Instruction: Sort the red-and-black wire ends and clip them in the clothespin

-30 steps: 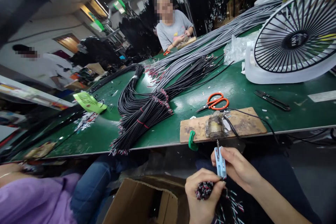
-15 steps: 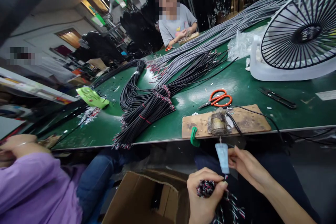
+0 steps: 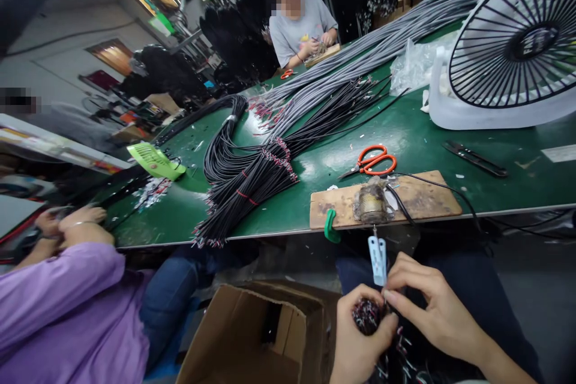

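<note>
wire bundle [image 3: 366,315], black with red and white tips, gripped in left hand [image 3: 357,345], low in view. left to right: person in purple sleeve [image 3: 67,306] well left of both hands. lime-green fan [image 3: 155,162] far up-left, on green table [image 3: 315,192]. cardboard box [image 3: 229,342], open, left of left hand. black cable pile [image 3: 252,186] up-left of hands, red ties round it; grey cables [image 3: 351,66] beyond. left hand curled shut round bundle. above it, wooden board [image 3: 427,195] at table edge with green clamp [image 3: 332,226] and small motor [image 3: 372,203]; light-blue clip [image 3: 378,261] at motor's shaft, just above hands. orange scissors [image 3: 377,160] behind motor. right hand [image 3: 427,306] narrow, thumb and finger pinched near clip's lower end; item between too small to tell. black snips [image 3: 477,159], white fan [image 3: 490,117] up-right of right hand.
</note>
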Demonstrator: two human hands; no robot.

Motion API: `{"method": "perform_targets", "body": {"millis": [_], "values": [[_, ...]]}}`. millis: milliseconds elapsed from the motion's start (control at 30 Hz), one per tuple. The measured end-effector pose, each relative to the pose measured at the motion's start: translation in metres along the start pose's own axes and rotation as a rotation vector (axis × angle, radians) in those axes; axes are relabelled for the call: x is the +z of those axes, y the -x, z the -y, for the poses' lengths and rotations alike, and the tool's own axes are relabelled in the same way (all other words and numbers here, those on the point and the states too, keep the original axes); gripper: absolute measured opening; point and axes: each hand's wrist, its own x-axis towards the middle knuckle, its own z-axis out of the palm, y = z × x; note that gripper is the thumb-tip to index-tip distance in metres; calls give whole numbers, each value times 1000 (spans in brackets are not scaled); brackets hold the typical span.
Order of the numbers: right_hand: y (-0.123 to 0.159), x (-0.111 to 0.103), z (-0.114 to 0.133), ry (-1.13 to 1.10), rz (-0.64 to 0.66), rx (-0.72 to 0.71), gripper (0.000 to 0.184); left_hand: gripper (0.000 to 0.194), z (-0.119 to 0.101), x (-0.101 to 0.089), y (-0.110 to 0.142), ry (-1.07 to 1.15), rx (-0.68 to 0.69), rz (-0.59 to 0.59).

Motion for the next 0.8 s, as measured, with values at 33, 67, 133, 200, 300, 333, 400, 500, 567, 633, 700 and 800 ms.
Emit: {"method": "perform_targets", "body": {"millis": [33,67,133,200,300,333,400,500,567,633,700,800], "values": [[1,-1,-1,12,-14,7,22,34,0,0,0,63,-21,11],[2,-1,-3,15,-25,12,23,34,0,1,0,136,-55,23],[5,-2,-5,5,-40,19,25,36,3,2,2,274,-131,13],[9,-2,-5,-13,-46,8,25,38,7,4,5,358,-179,-32],[14,-1,-5,-27,-42,-30,22,40,10,5,8,385,-184,-67],[15,-2,-5,-31,-40,-47,21,39,11,5,8,387,-178,-58],[15,-3,-7,-41,-47,-79,18,38,11,6,8,397,-164,-34],[12,-4,-9,-39,-56,-121,13,36,9,7,8,443,-156,-14],[11,-3,-9,-16,-47,-151,12,34,8,8,9,457,-148,-18],[12,-2,-8,0,-40,-173,13,32,7,8,10,445,-133,-26],[13,-1,-8,-10,-40,-164,13,29,8,6,9,422,-103,-20],[13,0,-13,-173,9,-58,13,23,9,2,5,343,-7,19]]}}
